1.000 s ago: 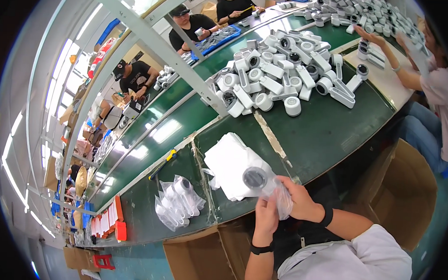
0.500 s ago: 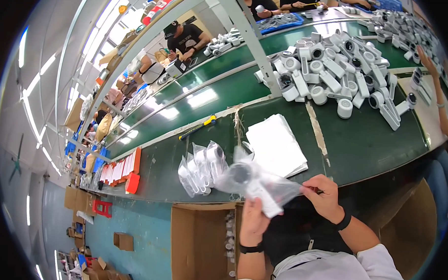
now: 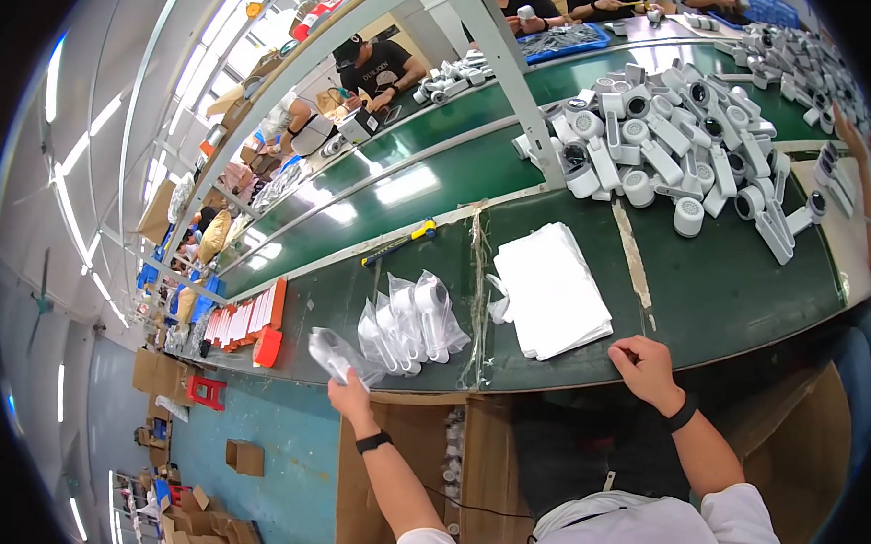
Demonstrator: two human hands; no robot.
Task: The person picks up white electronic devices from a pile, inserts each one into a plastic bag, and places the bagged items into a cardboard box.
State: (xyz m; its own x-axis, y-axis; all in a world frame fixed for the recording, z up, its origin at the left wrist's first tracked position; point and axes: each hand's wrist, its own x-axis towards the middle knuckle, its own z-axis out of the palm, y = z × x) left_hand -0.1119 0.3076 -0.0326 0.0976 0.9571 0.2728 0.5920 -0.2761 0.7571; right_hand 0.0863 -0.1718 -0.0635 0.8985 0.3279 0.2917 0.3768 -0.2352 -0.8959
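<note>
My left hand (image 3: 350,398) grips a white round-headed device in a clear plastic bag (image 3: 333,353) at the bench's front edge. Just right of it stand several bagged white devices (image 3: 407,319) in a row, each with a long handle. My right hand (image 3: 647,371) hovers at the front edge with fingers curled and nothing visible in them. Nearest to that hand lies a stack of white sheets or flat bags (image 3: 556,293); which of the two I cannot tell. A crumpled bit of clear plastic (image 3: 498,301) lies at the stack's left edge.
A large pile of unbagged white devices (image 3: 670,136) covers the back right of the green bench (image 3: 742,292). A yellow-and-black cutter (image 3: 400,242) lies near the back rail. Orange trays (image 3: 270,347) stand left. Open cardboard boxes (image 3: 390,481) sit below. Co-workers (image 3: 377,70) work across the bench.
My left hand has carried the bagged device left, past the row of bagged ones. My right hand has let go of the bag and stays near the bench edge.
</note>
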